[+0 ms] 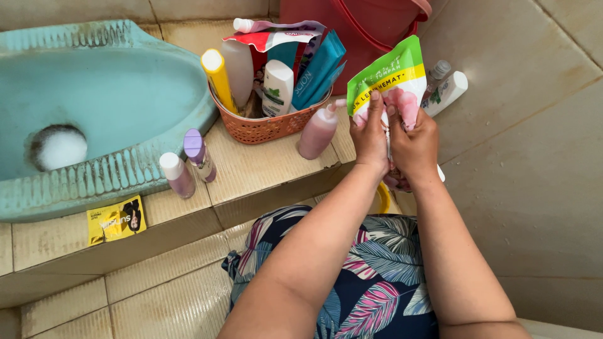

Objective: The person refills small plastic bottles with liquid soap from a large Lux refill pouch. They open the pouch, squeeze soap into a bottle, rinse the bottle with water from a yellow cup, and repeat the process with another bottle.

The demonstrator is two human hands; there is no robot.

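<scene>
Head camera: both hands meet at the two o'clock side of the frame. The left hand [370,141] and right hand [411,147] are both clamped on the green-and-white refill pouch [389,78], tilted just above the pink pump bottle [317,132] beside the orange basket [264,129]. Possibly squeezing; the spout is hidden. Best kept steady, pressing from the base upward.

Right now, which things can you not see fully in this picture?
- Refill pouch, head view: its lower part is hidden behind the left hand and right hand.
- Red bucket: cut off by the top edge.
- Orange basket: the bottles and tubes hide its inside.
- Small bottle: partly behind the pouch.
</scene>
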